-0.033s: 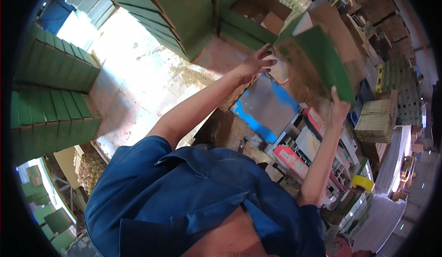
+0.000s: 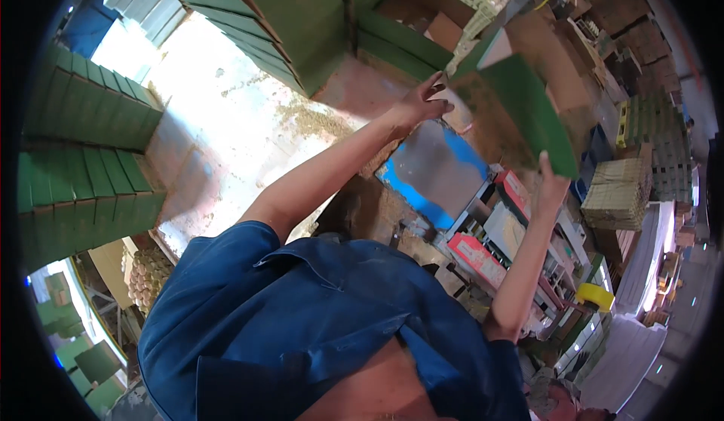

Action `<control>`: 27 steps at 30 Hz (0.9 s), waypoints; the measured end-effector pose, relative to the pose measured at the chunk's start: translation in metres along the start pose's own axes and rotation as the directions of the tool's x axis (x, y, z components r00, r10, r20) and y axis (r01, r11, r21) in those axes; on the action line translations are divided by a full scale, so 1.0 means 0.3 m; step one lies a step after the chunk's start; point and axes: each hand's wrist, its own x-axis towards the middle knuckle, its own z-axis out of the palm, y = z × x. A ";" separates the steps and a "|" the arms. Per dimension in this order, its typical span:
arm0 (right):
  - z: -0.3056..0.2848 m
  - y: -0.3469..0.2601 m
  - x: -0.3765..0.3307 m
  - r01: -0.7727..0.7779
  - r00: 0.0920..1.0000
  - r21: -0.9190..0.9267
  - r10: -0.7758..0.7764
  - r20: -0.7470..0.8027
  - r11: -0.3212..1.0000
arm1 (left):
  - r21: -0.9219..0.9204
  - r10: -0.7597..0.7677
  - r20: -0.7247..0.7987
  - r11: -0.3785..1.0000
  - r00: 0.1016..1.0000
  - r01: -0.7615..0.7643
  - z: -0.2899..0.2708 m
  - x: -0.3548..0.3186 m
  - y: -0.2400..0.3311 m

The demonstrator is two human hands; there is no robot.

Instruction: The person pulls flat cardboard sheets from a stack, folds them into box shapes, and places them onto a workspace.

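Observation:
My right hand (image 2: 553,187) grips the lower edge of a green cardboard-like panel (image 2: 522,108). The panel stands tilted and is slightly smeared by motion. To its left, my left hand (image 2: 424,108) reaches out with fingers apart and nothing in it, close to the far corner of a worn grey-and-blue plate (image 2: 437,168). Brown cardboard (image 2: 483,123) shows between that hand and the panel. The right thumb is partly hidden, so its exact hold cannot be made out.
Stacked green boxes (image 2: 256,36) rise ahead, with more green boxes (image 2: 90,127) at the left. A red-and-white box (image 2: 477,256) sits on equipment below my right forearm. A yellow tape roll (image 2: 595,296) and a bundle of pale trays (image 2: 617,195) are at the right.
The green panel and my right hand have shifted slightly, the hand a little lower. My left hand's fingers look drawn closer together.

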 end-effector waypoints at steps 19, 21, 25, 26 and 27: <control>-0.051 0.705 -0.532 -0.442 0.805 -0.372 0.544 0.236 0.816 | 0.837 0.079 -0.121 0.544 0.990 0.058 -0.142 -0.184 -0.610; -0.045 0.677 -0.451 -0.447 0.781 -0.518 0.601 0.170 0.729 | 0.859 0.223 -0.286 0.491 0.932 0.146 -0.116 -0.173 -0.628; 0.078 0.545 -0.139 0.114 0.990 -0.708 -0.142 0.020 0.697 | 0.844 0.242 -0.349 0.501 0.905 0.191 -0.125 -0.174 -0.649; 0.104 0.564 -0.075 0.163 0.987 -0.687 -0.116 0.113 0.708 | 0.873 0.225 -0.324 0.445 0.919 0.199 -0.109 -0.161 -0.649; 0.133 0.590 0.008 0.210 0.974 -0.659 -0.098 0.203 0.723 | 0.903 0.215 -0.295 0.383 0.931 0.197 -0.098 -0.129 -0.646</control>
